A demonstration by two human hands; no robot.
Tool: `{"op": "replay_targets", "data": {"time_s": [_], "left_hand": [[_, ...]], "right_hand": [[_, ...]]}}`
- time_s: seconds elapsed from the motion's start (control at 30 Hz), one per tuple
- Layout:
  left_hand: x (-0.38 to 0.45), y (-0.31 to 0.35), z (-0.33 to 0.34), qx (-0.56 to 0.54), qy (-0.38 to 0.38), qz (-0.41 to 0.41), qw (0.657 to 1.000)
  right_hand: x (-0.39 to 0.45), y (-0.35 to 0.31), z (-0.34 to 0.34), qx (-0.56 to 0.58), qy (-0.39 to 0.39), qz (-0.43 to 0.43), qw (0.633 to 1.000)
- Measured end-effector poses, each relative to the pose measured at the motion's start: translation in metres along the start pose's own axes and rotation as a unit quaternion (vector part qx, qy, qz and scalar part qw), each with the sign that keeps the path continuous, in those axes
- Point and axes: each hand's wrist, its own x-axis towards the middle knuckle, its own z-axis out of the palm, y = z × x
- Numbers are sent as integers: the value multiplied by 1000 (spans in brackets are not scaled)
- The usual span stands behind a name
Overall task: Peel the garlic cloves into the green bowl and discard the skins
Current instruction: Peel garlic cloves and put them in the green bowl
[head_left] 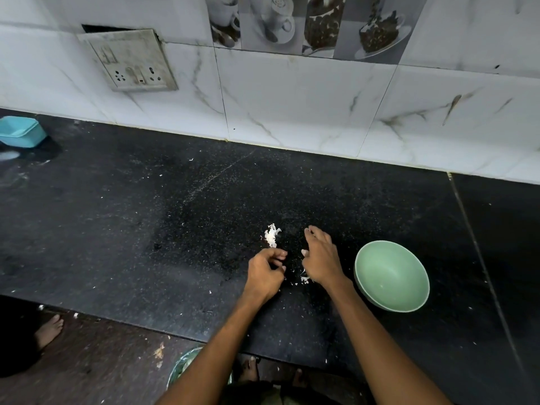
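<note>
**Hands beside the green bowl, skins on the desk**

The green bowl (391,276) sits on the black desk (146,229). Just left of the bowl, the right hand (321,258) lies with fingers spread, resting on the desk. Further left, the left hand (264,273) has its fingers curled; whether it holds anything cannot be told. A heap of white garlic skins (271,235) lies left of the bowl, just beyond the hands.

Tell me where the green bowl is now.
In the head view, the green bowl stands on the black counter, just right of the right hand, towards the counter's near edge.
</note>
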Motion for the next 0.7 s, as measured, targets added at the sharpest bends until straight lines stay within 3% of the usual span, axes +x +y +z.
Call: {"op": "replay_targets", "data": {"time_s": [0.23, 0.53, 0.7], "left_hand": [[-1, -5, -1, 18, 7, -1, 1000], [-9, -10, 7, 33, 5, 25, 999], [-15, -8, 13, 51, -4, 36, 998]], "right_hand": [[-28, 5, 21, 15, 69, -28, 997], [-41, 14, 21, 181, 131, -38, 974], [-70, 23, 23, 107, 144, 11, 984]]}}
